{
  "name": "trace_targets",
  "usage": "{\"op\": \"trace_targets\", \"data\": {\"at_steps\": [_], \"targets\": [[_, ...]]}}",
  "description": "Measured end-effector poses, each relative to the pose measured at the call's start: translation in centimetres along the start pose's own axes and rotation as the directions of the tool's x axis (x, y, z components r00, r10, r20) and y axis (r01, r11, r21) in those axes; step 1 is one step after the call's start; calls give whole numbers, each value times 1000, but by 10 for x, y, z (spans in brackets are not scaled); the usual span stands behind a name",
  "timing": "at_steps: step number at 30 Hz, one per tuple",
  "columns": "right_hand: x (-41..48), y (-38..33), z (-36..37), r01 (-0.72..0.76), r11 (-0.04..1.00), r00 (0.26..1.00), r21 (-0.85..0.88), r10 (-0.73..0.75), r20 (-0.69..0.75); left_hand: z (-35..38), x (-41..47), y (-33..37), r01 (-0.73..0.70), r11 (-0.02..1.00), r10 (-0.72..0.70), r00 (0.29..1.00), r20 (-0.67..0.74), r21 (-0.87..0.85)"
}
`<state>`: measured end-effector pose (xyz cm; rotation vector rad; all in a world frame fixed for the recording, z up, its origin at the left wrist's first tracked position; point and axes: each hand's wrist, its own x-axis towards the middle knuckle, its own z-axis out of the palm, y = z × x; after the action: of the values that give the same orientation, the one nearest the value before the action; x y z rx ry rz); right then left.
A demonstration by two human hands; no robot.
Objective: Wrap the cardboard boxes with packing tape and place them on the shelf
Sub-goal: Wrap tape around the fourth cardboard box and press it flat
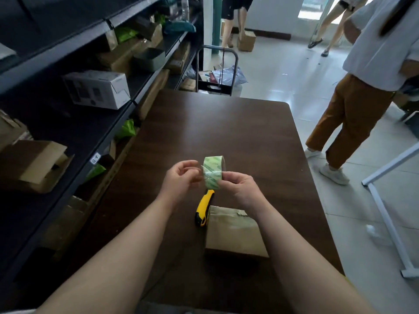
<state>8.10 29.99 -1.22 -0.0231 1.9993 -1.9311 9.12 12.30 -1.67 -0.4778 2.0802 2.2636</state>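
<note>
A roll of clear packing tape [212,172] with green print is held upright above the dark wooden table [238,132]. My right hand [241,189] grips the roll from below. My left hand [181,177] has its fingers curled at the roll's left side and pinches the loose tape end. A small cardboard box [234,232] lies flat on the table under my right forearm, with tape on its top. A yellow and black utility knife [204,207] lies just left of the box.
Dark metal shelves [95,123] run along the left, stocked with cardboard boxes, a white box [97,89] and green bags. A trolley [215,82] stands beyond the table's far end. A person in brown trousers [353,118] stands at the right; others stand further back. A white frame leg [385,211] is at right.
</note>
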Motion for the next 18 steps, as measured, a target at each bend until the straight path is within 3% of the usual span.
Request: {"op": "trace_targets", "data": {"at_steps": [8, 13, 18], "targets": [[-5, -1, -16, 27, 984, 999, -179, -31, -21, 23, 11, 14, 95, 944, -110, 993, 29, 317], [-3, 6, -29, 2, 961, 996, -275, -27, -89, 31, 2, 13, -163, 871, 130, 986, 104, 464], [-1, 9, -28, 11, 967, 997, -256, -32, -77, 33, 4, 8, -204, 898, 202, 978, 48, 390]]}}
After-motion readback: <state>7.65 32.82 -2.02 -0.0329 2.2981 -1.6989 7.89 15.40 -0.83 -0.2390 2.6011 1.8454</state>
